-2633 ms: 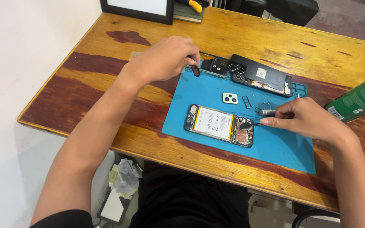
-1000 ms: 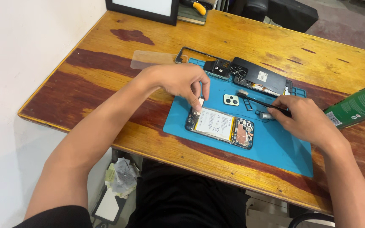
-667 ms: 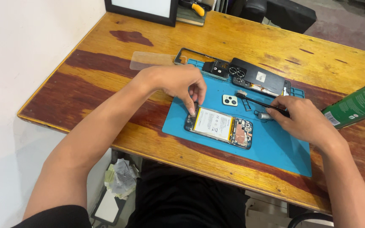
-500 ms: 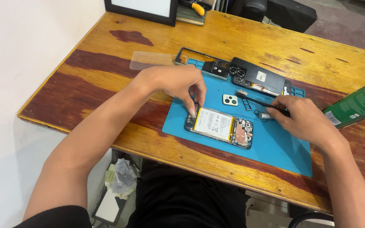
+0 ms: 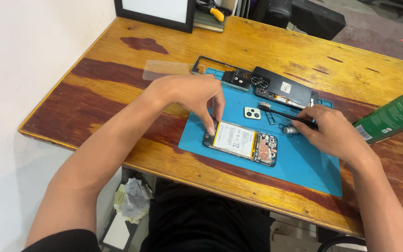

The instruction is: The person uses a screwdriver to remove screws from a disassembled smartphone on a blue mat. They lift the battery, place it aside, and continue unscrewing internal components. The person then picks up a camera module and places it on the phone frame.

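Left hand: our left hand (image 5: 197,95) rests at the 9 o'clock end of the opened phone (image 5: 241,142), fingertips (image 5: 210,130) pressed down on its left edge; the fingers are together on the phone's frame, pinning it rather than wrapping around it.

Right hand: our right hand (image 5: 333,133) sits at about 3 o'clock from the phone, fingers closed around a slim black tool (image 5: 283,113) that points toward 10 o'clock, its tip just beside the small camera module.

Opened phone: it lies flat on the blue work mat (image 5: 304,163), back cover off, a white-and-yellow battery filling the middle and the circuit board exposed at its right end.

Camera module: a small pale square piece (image 5: 252,113) lies on the mat at 12 o'clock from the phone, near but apart from it.

Small silver part: a little metal piece (image 5: 291,130) sits on the mat just under our right fingers; we cannot tell whether they touch it.

Dark back cover: a black phone shell (image 5: 283,88) with camera rings lies at the far edge of the mat, at 1 o'clock from the opened phone.

Frame and glass: an empty dark frame (image 5: 211,67) and a clear glass sheet (image 5: 164,70) lie at 11 o'clock, on the wooden table (image 5: 117,98).

Green can: a green cylinder (image 5: 392,119) leans in from 3 o'clock, near our right wrist.
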